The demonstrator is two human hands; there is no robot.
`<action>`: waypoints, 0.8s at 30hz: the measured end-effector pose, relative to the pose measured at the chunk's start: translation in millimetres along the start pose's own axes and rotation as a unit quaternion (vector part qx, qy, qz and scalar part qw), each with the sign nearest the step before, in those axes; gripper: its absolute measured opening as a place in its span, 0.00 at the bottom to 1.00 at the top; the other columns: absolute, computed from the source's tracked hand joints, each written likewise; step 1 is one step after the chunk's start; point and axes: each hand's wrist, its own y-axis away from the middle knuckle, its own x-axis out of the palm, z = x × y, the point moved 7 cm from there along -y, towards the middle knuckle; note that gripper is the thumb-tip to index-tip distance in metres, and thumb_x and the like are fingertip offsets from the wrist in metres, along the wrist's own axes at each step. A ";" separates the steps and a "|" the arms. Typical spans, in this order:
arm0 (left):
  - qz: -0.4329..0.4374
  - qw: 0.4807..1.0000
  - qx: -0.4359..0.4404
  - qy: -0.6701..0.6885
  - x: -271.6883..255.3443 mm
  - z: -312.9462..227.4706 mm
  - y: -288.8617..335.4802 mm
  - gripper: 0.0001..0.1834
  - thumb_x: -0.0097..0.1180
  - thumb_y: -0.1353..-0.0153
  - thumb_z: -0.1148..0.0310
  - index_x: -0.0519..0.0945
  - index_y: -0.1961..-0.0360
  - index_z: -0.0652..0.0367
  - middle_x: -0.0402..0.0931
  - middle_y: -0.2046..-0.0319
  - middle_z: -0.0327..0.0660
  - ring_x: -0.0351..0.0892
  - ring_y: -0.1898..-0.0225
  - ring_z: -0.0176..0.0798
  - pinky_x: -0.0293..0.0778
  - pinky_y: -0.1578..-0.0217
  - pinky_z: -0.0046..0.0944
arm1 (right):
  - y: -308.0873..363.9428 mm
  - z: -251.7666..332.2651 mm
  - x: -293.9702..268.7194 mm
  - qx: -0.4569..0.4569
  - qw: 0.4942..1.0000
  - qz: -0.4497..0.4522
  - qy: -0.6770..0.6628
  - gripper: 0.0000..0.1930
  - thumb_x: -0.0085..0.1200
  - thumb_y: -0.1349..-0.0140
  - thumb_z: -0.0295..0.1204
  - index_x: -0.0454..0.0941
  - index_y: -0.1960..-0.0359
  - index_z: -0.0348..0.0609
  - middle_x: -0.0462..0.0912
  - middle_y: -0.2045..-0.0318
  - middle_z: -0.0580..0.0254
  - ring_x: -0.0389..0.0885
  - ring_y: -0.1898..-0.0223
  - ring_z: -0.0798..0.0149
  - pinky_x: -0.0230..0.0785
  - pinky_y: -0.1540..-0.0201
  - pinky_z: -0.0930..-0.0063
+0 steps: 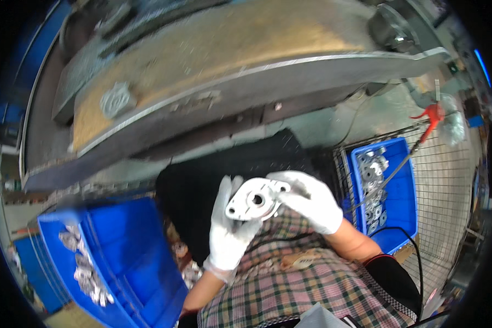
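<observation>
Your gloved left hand [227,238] and right hand [314,205] together grasp a pale part [246,198], holed face toward you, above your checked apron [290,287], short of the bench [246,46]'s near edge. A casting [116,101] sits by its left front corner.

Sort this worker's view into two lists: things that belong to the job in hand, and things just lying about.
In the job:
gloved left hand
gloved right hand
pale flanged part, held in both
probably the metal parts in the right-side blue bin

Apparently lying about:
round metal piece on the bench
red-handled tool
</observation>
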 end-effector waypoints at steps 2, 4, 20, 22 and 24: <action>0.031 0.997 0.002 -0.069 3.2 -7.6 -3.0 0.52 0.66 0.50 0.77 0.44 0.31 0.69 0.52 0.33 0.61 0.57 0.33 0.50 0.58 0.36 0.45 | -6.6 4.4 -4.1 -0.032 0.997 0.014 -0.070 0.20 0.57 0.39 0.30 0.73 0.46 0.35 0.79 0.54 0.60 0.77 0.55 0.70 0.71 0.52 0.75; 0.073 0.983 0.067 -0.152 3.0 -12.6 -12.3 0.51 0.66 0.51 0.78 0.46 0.31 0.68 0.55 0.35 0.62 0.59 0.34 0.51 0.62 0.38 0.45 | -14.2 17.4 -15.6 -0.052 0.995 0.009 -0.086 0.20 0.57 0.39 0.29 0.73 0.47 0.34 0.80 0.55 0.61 0.77 0.56 0.71 0.71 0.54 0.76; -0.112 0.941 0.215 -0.237 -46.6 -125.7 -63.8 0.34 0.55 0.36 0.64 0.58 0.36 0.73 0.66 0.40 0.57 0.68 0.40 0.48 0.62 0.39 0.42 | -58.0 138.8 -248.7 -0.304 0.878 -0.339 -0.145 0.14 0.56 0.39 0.28 0.77 0.53 0.35 0.81 0.65 0.65 0.74 0.73 0.76 0.66 0.70 0.83; -0.120 0.939 0.226 -0.231 -55.0 -134.8 -69.7 0.31 0.53 0.35 0.69 0.59 0.36 0.72 0.65 0.40 0.57 0.68 0.40 0.47 0.62 0.39 0.42 | -73.6 145.1 -257.1 -0.303 0.881 -0.342 -0.127 0.14 0.55 0.38 0.29 0.78 0.53 0.36 0.80 0.67 0.64 0.74 0.73 0.76 0.66 0.72 0.85; -0.136 0.922 0.255 -0.259 -70.3 -146.4 -72.9 0.28 0.51 0.35 0.73 0.60 0.36 0.72 0.65 0.39 0.56 0.68 0.40 0.46 0.62 0.39 0.41 | -94.8 150.0 -255.2 -0.257 0.899 -0.348 -0.070 0.14 0.53 0.37 0.31 0.78 0.53 0.38 0.80 0.67 0.64 0.75 0.72 0.75 0.66 0.71 0.86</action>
